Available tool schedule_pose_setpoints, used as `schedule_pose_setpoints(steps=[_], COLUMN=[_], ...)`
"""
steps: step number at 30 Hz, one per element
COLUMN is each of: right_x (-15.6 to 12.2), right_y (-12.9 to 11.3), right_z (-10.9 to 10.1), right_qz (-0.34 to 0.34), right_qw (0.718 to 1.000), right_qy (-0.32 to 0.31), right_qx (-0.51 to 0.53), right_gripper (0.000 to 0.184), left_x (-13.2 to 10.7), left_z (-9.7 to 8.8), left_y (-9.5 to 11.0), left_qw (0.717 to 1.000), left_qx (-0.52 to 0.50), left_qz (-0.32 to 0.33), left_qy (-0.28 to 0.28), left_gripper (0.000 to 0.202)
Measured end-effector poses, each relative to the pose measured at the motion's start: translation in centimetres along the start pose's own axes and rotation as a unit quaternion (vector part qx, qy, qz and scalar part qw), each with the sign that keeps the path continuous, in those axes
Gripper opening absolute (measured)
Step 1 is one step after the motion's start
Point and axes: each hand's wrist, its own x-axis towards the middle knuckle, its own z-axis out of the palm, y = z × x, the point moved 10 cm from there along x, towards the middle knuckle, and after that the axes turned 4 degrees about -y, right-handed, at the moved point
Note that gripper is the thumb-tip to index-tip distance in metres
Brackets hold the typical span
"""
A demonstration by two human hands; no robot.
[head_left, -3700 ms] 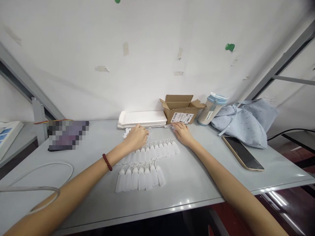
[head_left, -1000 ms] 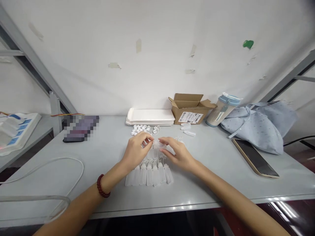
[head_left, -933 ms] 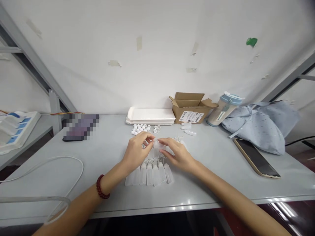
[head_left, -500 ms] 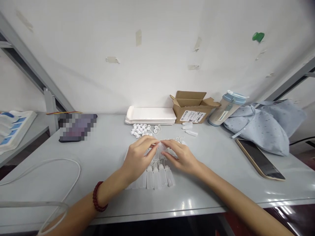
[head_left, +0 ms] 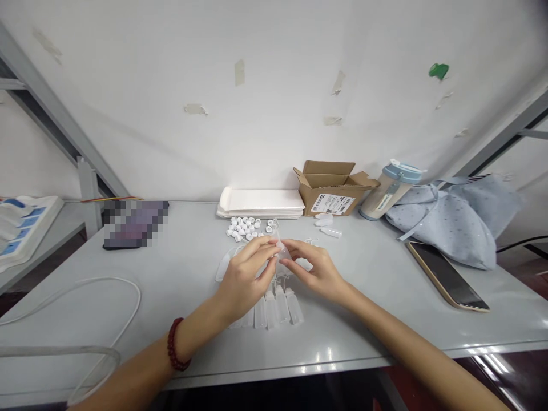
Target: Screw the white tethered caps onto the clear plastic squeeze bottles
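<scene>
- Two-handed, pinched a small bottle (head_left: 281,251) just above the table (head_left: 180,268), near its middle and over a row of like bottles (head_left: 278,305).
- Closed the left hand (head_left: 244,279) grip, thumb and forefinger together, on the bottle's left end.
- Closed the right hand (head_left: 317,271) grip on its right end, fingertips almost meeting the left's.
- Looked milky and translucent, of soft-seeming plastic, and was mostly hidden by the fingers. Too small to tell cap from body.
- Matched below by the row's frosted, slim bodies, laid flat side by side with narrow necks pointing away and thin looped tethers at the tops.
- Ringed at the left wrist by a dark red bead bracelet (head_left: 173,345).
- Faced, just beyond the hands, by a scatter of small round white caps (head_left: 245,227) and two loose bottles (head_left: 327,225).
- Backed along the wall by stacked flat white trays (head_left: 261,202) with rounded corners, an open brown cardboard box (head_left: 331,185) with a printed label, and a tumbler (head_left: 387,191) with a pale blue lid.
- Flanked on the right by a soft, dotted blue fabric bag (head_left: 458,222) and a glossy dark phone (head_left: 447,274), and on the left by a curling clear tube (head_left: 85,297).
- Carried throughout on smooth pale grey with a slight sheen.
</scene>
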Motion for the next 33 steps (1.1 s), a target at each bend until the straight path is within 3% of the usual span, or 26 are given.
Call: schedule_pose_setpoints(steps=[5,11,18,21,29,33], right_x=[0.0,-0.3,-0.2,-0.3,-0.6,-0.6], right_y=[1.5,2.7,2.2,1.9,1.9,2.2], right_z=[0.6,1.1,2.4,2.5,3.0,2.5], right_qz=[0.098,0.17,0.189,0.201,0.205,0.211], right_qw=[0.986,0.946,0.859,0.838,0.824,0.837], right_qy=[-0.027,-0.026,-0.119,-0.131,-0.159,-0.177], right_qx=[0.133,0.276,0.461,0.489,0.504,0.472], right_gripper=[0.033,0.032,0.03,0.029,0.029,0.026], left_x=[-0.2,-0.3,-0.2,-0.1,-0.1,-0.2], left_z=[0.6,0.8,0.3,0.2,0.6,0.8], left_y=[0.0,0.2,0.8,1.5,2.1,2.4], left_qw=[1.0,0.999,0.999,0.998,0.992,0.992], left_qx=[0.013,0.01,0.029,0.059,0.085,0.072], left_qz=[0.001,0.018,0.012,0.03,0.09,0.098], left_qy=[-0.014,-0.029,-0.017,-0.017,-0.022,-0.033], left_gripper=[0.028,0.031,0.036,0.039,0.041,0.039])
